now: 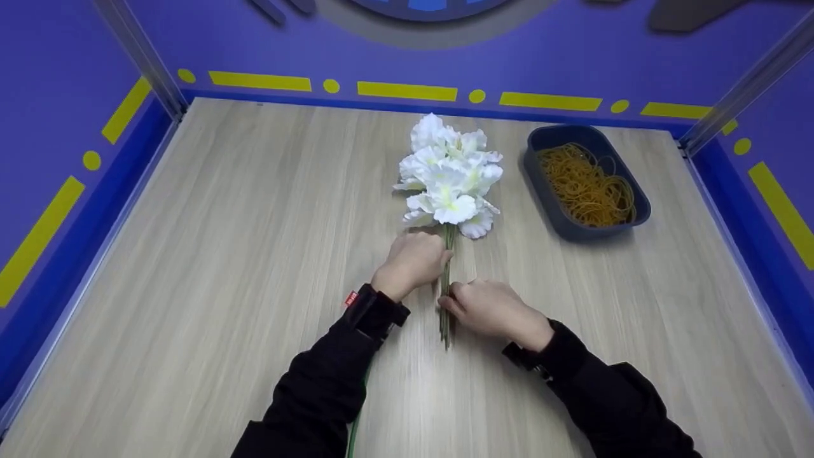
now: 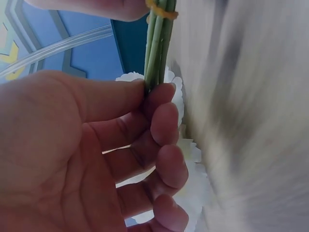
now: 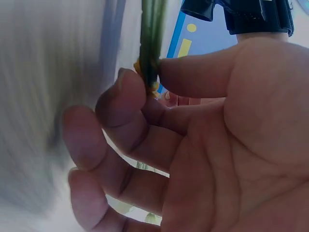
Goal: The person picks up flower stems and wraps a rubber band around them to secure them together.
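Between the two hands lie the green stems (image 1: 447, 280) of the white flowers (image 1: 449, 178). The left hand (image 1: 412, 259) curls around the stems just under the blooms. The right hand (image 1: 488, 308) pinches a yellow rubber band (image 2: 163, 10) already on them. It looks almost tied. Past the right hand sits a tray (image 1: 545, 194) of more bands.

Two hands are showing in the head view: the left hand (image 1: 413, 261) and the right hand (image 1: 489, 308), both lying at the centre of the frame. One bunch of white flowers (image 1: 451, 178) is lying just above them, with its green stems (image 1: 446, 299) too tightly packed to count. One yellow rubber band (image 2: 161, 9) is circling those stems. One dark tray (image 1: 540, 184) is sitting at the upper right, holding a heap of rubber bands (image 1: 588, 187) too tangled to count.
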A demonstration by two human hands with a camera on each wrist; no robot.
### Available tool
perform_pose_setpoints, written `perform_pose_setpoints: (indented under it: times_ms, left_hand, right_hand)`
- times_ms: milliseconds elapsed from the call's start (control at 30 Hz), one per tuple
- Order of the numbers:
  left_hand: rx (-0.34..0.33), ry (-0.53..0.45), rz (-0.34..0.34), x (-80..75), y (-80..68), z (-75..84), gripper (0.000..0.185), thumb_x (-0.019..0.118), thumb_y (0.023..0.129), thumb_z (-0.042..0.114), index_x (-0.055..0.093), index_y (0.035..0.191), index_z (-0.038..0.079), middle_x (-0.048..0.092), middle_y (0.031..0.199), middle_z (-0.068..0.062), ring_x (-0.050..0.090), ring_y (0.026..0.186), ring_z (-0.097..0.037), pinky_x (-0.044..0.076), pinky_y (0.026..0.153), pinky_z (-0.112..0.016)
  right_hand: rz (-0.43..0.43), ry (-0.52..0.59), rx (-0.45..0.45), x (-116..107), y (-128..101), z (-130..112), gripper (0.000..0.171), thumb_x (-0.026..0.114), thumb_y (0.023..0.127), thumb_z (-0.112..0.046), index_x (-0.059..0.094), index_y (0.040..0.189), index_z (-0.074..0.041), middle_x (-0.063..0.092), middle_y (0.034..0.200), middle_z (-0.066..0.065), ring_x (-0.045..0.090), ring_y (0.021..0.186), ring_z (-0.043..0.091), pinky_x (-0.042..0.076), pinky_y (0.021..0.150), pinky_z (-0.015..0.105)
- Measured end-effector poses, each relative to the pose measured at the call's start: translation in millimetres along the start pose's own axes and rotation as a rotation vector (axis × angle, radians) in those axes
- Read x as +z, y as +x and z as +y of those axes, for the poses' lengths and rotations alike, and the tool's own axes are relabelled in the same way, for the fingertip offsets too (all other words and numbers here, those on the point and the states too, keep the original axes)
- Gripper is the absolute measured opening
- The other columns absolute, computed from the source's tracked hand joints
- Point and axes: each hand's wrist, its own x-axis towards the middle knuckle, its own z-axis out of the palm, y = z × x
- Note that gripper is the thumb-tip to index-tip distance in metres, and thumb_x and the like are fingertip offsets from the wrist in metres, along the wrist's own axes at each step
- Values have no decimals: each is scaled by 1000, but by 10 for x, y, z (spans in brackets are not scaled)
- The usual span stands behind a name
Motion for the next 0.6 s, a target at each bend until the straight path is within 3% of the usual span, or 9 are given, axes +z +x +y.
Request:
perform_pose_setpoints:
  times_ms: [200,600]
  left_hand:
    - [17,16,-6,22,-11,6,36,54,105,34,70,86,8,72,84,-10,70,79,-30,54,69,-44]
    - [14,-9,-31,14,-21,17,35,53,106,32,69,86,8,70,84,-9,69,77,-28,53,68,-42]
  right_hand:
    - [-17,-1,-8,8,-27,6,32,58,103,-31,59,79,-11,59,67,9,66,68,38,50,54,53]
    - [-60,-9,15,-13,-30,11,31,56,104,-33,61,82,-11,62,72,9,67,71,37,51,57,54]
